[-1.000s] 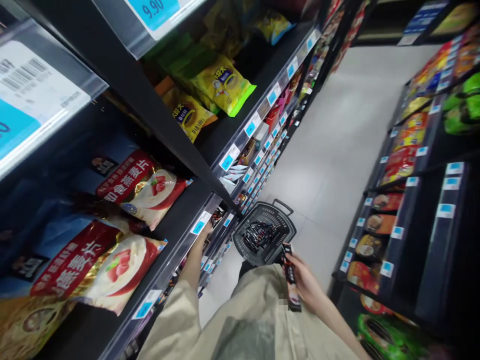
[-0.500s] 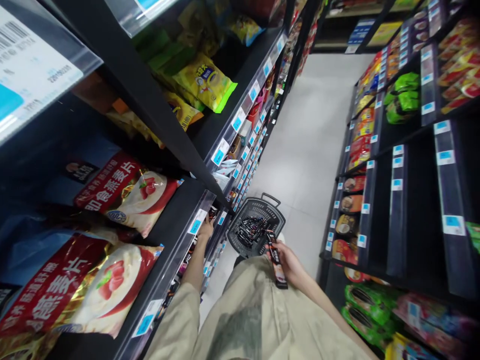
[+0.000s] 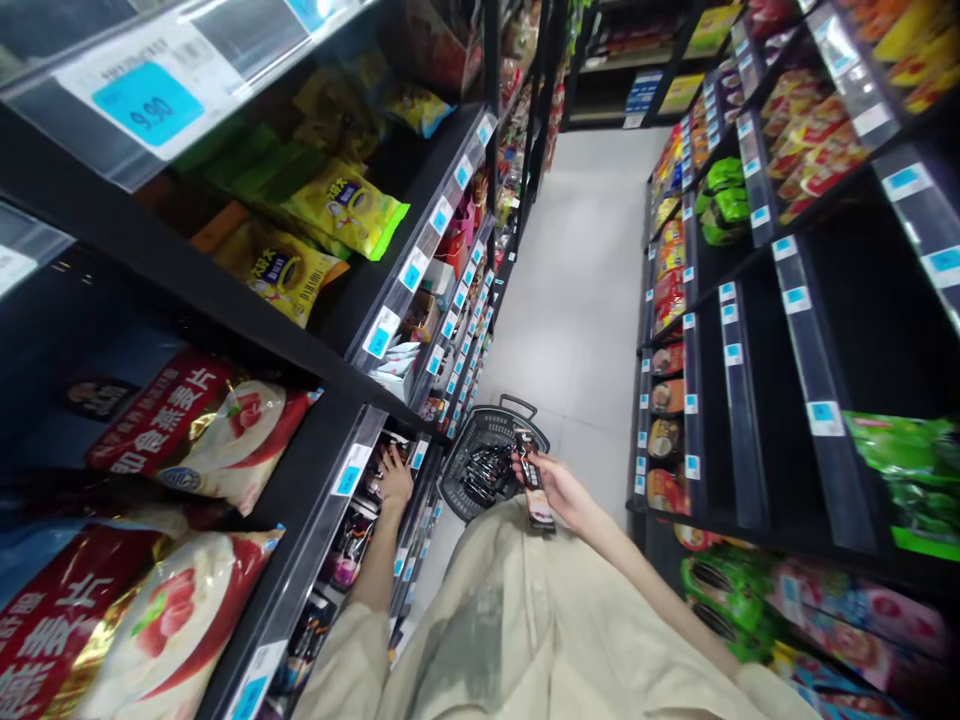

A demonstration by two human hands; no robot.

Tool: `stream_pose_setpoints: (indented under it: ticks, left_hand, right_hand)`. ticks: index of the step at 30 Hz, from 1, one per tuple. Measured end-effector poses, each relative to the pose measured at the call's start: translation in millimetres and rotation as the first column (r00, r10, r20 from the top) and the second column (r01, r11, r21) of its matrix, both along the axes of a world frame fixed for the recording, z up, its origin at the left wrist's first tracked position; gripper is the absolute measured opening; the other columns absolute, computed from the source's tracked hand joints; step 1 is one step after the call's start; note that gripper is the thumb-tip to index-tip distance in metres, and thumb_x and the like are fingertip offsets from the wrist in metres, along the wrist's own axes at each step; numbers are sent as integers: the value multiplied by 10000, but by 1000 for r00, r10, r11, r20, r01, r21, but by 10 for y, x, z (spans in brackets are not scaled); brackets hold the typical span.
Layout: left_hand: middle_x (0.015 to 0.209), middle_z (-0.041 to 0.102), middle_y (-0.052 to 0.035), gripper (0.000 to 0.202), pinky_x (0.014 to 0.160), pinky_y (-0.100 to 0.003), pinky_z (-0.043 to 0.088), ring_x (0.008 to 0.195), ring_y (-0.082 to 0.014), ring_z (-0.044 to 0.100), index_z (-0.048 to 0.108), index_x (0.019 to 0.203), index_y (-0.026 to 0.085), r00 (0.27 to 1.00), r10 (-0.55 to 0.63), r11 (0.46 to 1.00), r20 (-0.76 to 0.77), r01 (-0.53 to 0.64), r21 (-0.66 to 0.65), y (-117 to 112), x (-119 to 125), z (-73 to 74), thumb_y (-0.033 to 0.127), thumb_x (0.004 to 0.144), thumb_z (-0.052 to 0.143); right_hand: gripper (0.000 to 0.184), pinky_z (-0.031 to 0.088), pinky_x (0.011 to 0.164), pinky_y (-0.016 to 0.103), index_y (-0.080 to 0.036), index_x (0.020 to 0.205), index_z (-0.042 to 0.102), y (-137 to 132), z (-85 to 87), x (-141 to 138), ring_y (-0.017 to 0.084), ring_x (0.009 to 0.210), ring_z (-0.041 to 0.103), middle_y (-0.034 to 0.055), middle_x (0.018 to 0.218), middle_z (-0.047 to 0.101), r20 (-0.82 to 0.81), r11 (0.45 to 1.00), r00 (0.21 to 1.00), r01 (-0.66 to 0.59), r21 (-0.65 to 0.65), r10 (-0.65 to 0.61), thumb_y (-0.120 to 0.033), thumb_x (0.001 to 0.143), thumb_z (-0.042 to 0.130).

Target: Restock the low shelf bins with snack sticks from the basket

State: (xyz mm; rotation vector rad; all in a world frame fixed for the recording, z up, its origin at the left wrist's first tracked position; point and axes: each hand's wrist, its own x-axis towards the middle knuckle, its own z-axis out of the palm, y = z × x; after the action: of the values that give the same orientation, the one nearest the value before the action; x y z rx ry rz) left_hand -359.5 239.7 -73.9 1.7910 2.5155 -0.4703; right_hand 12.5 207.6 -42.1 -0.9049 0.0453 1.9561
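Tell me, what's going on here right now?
A person's right hand holds a long dark packet near a dark basket, which contains a pile of dark packets. The left hand is at a lower shelf, among dark packaged goods; whether it grips one cannot be made out.

The left grip (image 3: pixel 394 482) has come into fuller view at dark packets (image 3: pixel 373 480).

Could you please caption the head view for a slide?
Right hand holds a dark packet; left hand reaches into a shelf.
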Motion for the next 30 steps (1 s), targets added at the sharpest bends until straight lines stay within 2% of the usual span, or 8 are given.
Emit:
stream_pose_setpoints:
  ticks: [6, 9, 10, 12, 15, 20, 27, 30]
  left_hand:
    - [1660, 275, -323, 521, 1218, -704, 228, 1555, -471, 245, 537, 1439, 2, 955, -30, 975, 294, -36, 217, -154, 241, 322, 151, 942, 494]
    - [1444, 608, -226, 372, 1180, -504, 424, 1365, -319, 572, 648, 1290, 98, 901, -82, 978, 426, -10, 209, -435, 657, 367, 208, 1010, 429]
    - [1304, 706, -171, 343, 1111, -442, 498, 1235, -269, 667, 666, 1242, 145, 846, -93, 981, 526, -14, 196, -546, 855, 354, 255, 1035, 417]
    - [1162, 765, -120, 330, 1003, -397, 564, 1085, -238, 734, 667, 1214, 191, 572, -88, 984, 816, -78, 160, -750, 1297, 314, 375, 1053, 446]
    - [1290, 722, -109, 398, 1006, -410, 562, 1128, -240, 715, 612, 1345, 232, 248, -71, 997, 966, 2, 72, -918, 1886, 312, 418, 994, 588]
    - [1516, 533, -140, 912, 1197, -502, 414, 1405, -309, 519, 410, 1558, 262, 335, -150, 988, 930, 75, 132, -831, 2173, 510, 312, 766, 859]
    - [1461, 502, -155, 720, 1187, -448, 427, 1383, -275, 515, 470, 1504, 205, 492, -357, 928, 794, 87, 363, -785, 2173, 568, 130, 806, 630]
    - [1297, 654, -122, 593, 1122, -421, 462, 1226, -248, 622, 503, 1473, 189, 401, -231, 965, 886, -21, 261, -823, 2173, 518, 155, 881, 520]
  right_hand:
    - [291, 644, 790, 326, -202, 969, 772, 201, -254, 481, 249, 990, 769, 90, 1102, 804, 124, 987, 982, 132, 95, -143, -287, 723, 900]
    - [378, 632, 819, 329, -183, 970, 783, 227, -358, 577, 260, 1021, 760, 104, 1098, 803, 169, 982, 970, 165, 87, -177, -344, 668, 943]
    - [405, 628, 812, 322, -178, 974, 785, 228, -371, 562, 260, 1018, 758, 105, 1085, 805, 170, 984, 971, 155, 85, -168, -366, 655, 951]
    - [446, 619, 768, 308, -176, 987, 786, 225, -362, 470, 257, 1003, 756, 103, 1059, 808, 153, 989, 980, 115, 89, -128, -404, 644, 956]
    - [442, 600, 694, 305, -196, 1017, 774, 225, -294, 239, 251, 955, 758, 85, 1028, 812, 106, 995, 994, 16, 97, -26, -415, 671, 940]
    - [375, 596, 721, 310, -225, 969, 751, 271, -150, -81, 233, 937, 757, 55, 1013, 812, 57, 997, 998, -34, 71, 29, -363, 675, 938]
    - [451, 599, 839, 371, -223, 1044, 757, 356, 54, -163, 267, 1090, 715, 80, 1142, 785, -14, 977, 993, -110, 182, 114, -554, 752, 844]
    - [492, 581, 817, 344, -244, 1060, 751, 325, -6, -132, 230, 1008, 712, 49, 1073, 781, 17, 979, 997, -78, 186, 76, -502, 672, 909]
